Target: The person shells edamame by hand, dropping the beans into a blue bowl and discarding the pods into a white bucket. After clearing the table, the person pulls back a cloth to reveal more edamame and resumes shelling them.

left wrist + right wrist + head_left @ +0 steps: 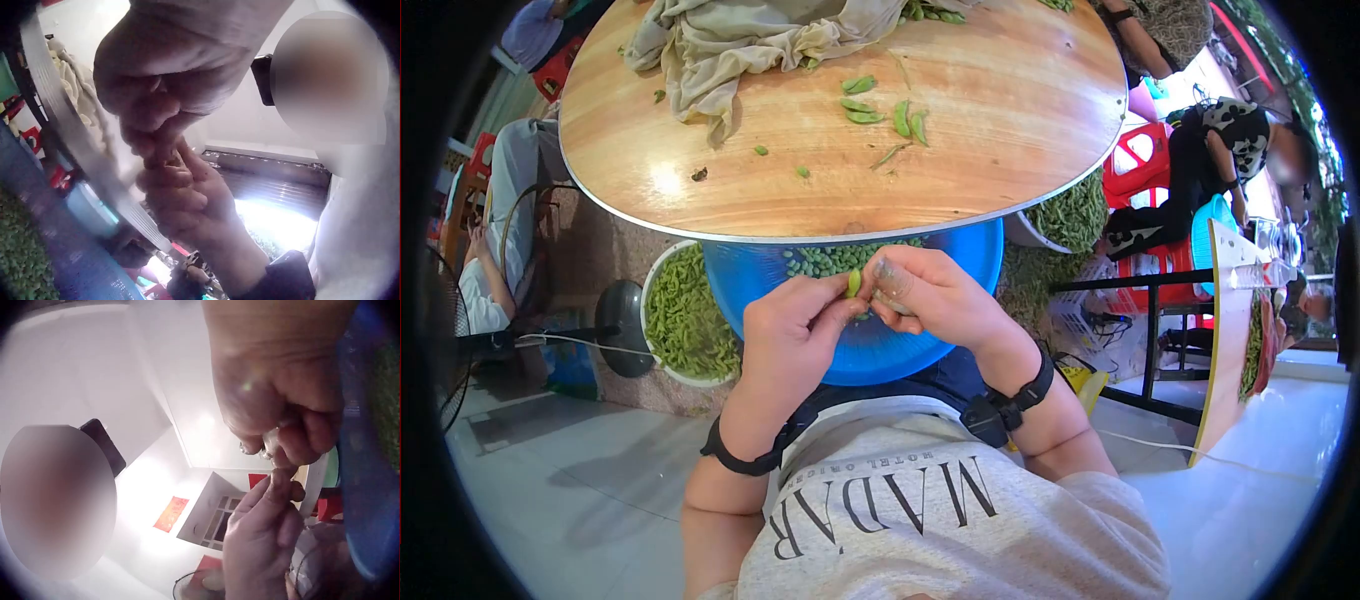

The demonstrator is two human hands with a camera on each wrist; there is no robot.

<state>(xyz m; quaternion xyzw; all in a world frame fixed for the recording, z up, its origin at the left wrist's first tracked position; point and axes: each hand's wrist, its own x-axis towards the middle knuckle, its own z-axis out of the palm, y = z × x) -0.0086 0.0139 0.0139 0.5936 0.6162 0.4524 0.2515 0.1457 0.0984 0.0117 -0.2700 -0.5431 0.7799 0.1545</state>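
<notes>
Both hands meet over a blue basin [940, 345] that sits on the person's lap under the round wooden table [1000, 130]. My left hand [800, 320] and my right hand [920, 290] together pinch a small green bean pod [854, 282] between thumbs and fingertips. The basin holds shelled green beans [830, 260]. In the left wrist view the left hand [156, 81] touches fingertips with the right hand [187, 200]; the pod is hidden there. The right wrist view shows the right hand [281, 381] above the left hand [262, 537], beside the basin's rim [356, 487].
Loose pods [890, 115] and a crumpled beige cloth [740, 40] lie on the table. A white bowl of pods [685, 320] stands at the left of the basin, more pods [1070, 215] at the right. A fan [440, 340] is at the far left, and other people sit around.
</notes>
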